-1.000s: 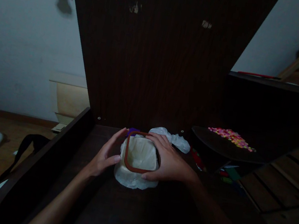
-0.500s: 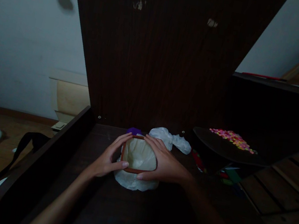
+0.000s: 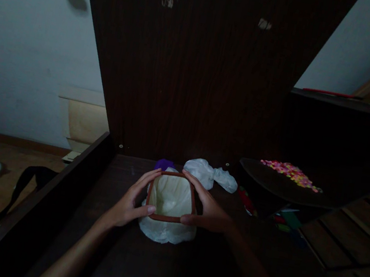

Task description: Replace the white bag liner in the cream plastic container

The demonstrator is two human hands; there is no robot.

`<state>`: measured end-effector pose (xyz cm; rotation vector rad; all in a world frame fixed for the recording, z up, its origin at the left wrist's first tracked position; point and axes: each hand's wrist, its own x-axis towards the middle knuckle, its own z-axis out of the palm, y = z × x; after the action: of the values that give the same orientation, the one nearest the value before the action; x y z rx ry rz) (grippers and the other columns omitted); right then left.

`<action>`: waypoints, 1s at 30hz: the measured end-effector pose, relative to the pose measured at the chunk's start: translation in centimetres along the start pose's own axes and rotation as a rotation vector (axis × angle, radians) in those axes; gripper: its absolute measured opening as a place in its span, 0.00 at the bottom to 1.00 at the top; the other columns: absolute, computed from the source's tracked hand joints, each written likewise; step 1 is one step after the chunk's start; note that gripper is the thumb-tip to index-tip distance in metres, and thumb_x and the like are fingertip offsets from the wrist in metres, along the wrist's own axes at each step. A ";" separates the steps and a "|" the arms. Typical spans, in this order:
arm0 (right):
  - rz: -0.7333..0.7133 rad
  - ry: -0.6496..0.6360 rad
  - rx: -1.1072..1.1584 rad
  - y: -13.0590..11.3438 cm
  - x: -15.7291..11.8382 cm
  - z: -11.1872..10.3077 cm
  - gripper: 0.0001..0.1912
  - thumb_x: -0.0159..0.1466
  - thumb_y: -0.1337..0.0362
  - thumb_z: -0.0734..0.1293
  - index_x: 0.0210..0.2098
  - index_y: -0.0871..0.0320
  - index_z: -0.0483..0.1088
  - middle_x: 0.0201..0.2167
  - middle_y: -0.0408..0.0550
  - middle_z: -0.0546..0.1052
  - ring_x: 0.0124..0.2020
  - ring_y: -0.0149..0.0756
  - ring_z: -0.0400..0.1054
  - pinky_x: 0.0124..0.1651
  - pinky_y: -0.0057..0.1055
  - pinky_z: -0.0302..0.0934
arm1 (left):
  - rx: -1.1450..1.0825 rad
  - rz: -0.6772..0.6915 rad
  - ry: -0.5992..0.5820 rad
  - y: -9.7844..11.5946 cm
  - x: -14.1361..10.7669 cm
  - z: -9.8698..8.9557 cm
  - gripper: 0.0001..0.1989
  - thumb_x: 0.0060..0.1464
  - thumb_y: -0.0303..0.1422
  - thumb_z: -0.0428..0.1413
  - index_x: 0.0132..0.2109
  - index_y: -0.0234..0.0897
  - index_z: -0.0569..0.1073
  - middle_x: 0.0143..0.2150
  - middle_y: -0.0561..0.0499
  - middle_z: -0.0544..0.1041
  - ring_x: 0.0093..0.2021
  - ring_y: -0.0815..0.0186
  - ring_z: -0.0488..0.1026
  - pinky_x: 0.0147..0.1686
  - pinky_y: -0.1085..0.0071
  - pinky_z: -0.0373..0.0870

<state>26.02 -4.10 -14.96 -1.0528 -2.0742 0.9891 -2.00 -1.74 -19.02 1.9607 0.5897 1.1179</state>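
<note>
A squarish brown rim [image 3: 168, 219] with rounded corners sits around the mouth of a small bin lined with a pale, translucent plastic bag [image 3: 175, 194]. The bag's edge bunches out below the rim on the near side. My left hand [image 3: 130, 203] grips the rim's left side, thumb on the near left corner and fingers over the far left corner. On the right side, my right hand [image 3: 210, 209] holds it likewise, thumb on the near right corner. The bin's body is hidden beneath the bag.
Behind the bin, a whitish crumpled plastic bag [image 3: 200, 172] and a purple item [image 3: 163, 165] lie against the dark upright panel [image 3: 194, 87]. Small pink and yellow pieces [image 3: 291, 173] cover part of a shelf at right. A raised dark edge [image 3: 53, 196] borders the left.
The rim has come round to sit more squarely, its right corner filling out. My right hand has shifted slightly right, its fingers now along the rim's right side.
</note>
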 end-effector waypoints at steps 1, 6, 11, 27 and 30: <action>-0.003 0.005 0.020 0.2 0.0 0.2 0.65 0.50 0.37 0.76 0.74 0.56 0.43 0.75 0.60 0.45 0.75 0.55 0.39 0.74 0.55 0.37 | 0.000 0.000 0.001 -0.1 -0.1 0.1 0.38 0.57 0.48 0.61 0.70 0.47 0.60 0.74 0.42 0.55 0.73 0.42 0.51 0.71 0.44 0.46; -0.065 0.031 0.082 1.6 -0.2 1.1 0.62 0.51 0.39 0.77 0.74 0.54 0.45 0.75 0.59 0.43 0.75 0.55 0.38 0.74 0.55 0.37 | -0.009 -0.004 0.034 -0.2 -0.3 0.6 0.38 0.57 0.50 0.60 0.70 0.45 0.61 0.74 0.41 0.54 0.73 0.41 0.50 0.70 0.44 0.46; -0.199 0.100 0.115 3.1 -0.5 2.3 0.57 0.55 0.41 0.75 0.73 0.53 0.46 0.76 0.58 0.42 0.75 0.53 0.36 0.74 0.54 0.36 | 0.016 0.028 0.058 -0.5 -0.4 1.3 0.37 0.59 0.53 0.57 0.70 0.45 0.60 0.74 0.40 0.53 0.73 0.41 0.50 0.70 0.44 0.46; -0.059 0.128 0.097 3.5 -1.3 3.5 0.76 0.44 0.46 0.82 0.75 0.52 0.31 0.76 0.58 0.33 0.76 0.54 0.30 0.74 0.54 0.35 | 0.177 0.015 -0.001 0.0 -0.5 1.7 0.52 0.47 0.55 0.66 0.70 0.43 0.50 0.76 0.33 0.42 0.74 0.38 0.44 0.68 0.37 0.48; -0.005 0.101 0.113 3.4 -1.7 3.7 0.75 0.48 0.51 0.82 0.74 0.52 0.25 0.76 0.60 0.37 0.75 0.53 0.37 0.73 0.53 0.42 | 0.204 0.014 0.006 0.0 -0.5 2.0 0.54 0.43 0.49 0.70 0.69 0.42 0.50 0.75 0.33 0.41 0.74 0.38 0.44 0.67 0.37 0.50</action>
<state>25.43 -5.44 -20.09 -1.0182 -1.9163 1.0172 -0.51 -2.94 -19.90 2.1380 0.7186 1.1094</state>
